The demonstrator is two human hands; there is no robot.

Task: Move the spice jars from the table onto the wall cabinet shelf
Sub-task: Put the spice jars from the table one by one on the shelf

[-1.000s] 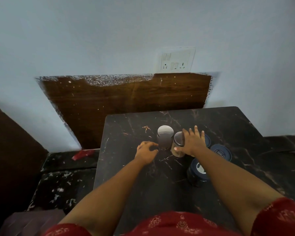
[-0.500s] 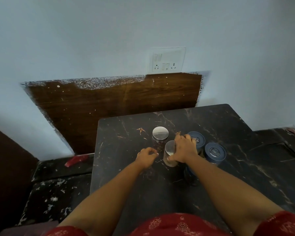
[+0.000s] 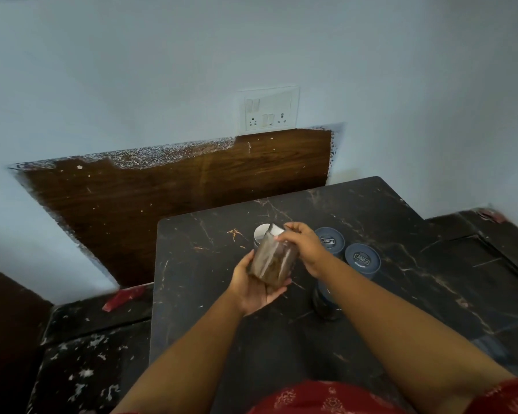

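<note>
— Fingers, what are they doing?
— Those of the right hand (image 3: 307, 249) pinch the silver-lidded top of a clear spice jar (image 3: 274, 259); the left hand (image 3: 256, 283) lies palm up beneath it, fingers curled around the jar's base and lower side.

— And the surface, the room?
— A black marble-patterned table (image 3: 210, 294) carries everything. Behind the table is a pale blue wall (image 3: 162, 70) with a dark wooden panel (image 3: 177, 198), paint-speckled along its top edge; a white switch-and-socket plate (image 3: 268, 109) sits just above that panel. Left of the table, a lower black ledge (image 3: 87, 354) with white flecks holds something red (image 3: 123, 297).

— Where is the jar against the table?
— Off it, held above the middle of the table. Its long axis is tilted, lid end pointing up and away toward the wall, base toward the person. The picture blurs it; brown contents show.

— Other jars?
— A silver-lidded jar (image 3: 262, 234) stands on the table just behind the held one. Two blue-lidded jars (image 3: 329, 240) (image 3: 362, 258) stand to its right, and a dark jar (image 3: 326, 297) is partly hidden by the right forearm.

— What changed?
— Half a second ago the jar stood upright on the table under the right hand, the left hand a loose fist beside it. Now it is lifted and leaning, with both hands on it.
</note>
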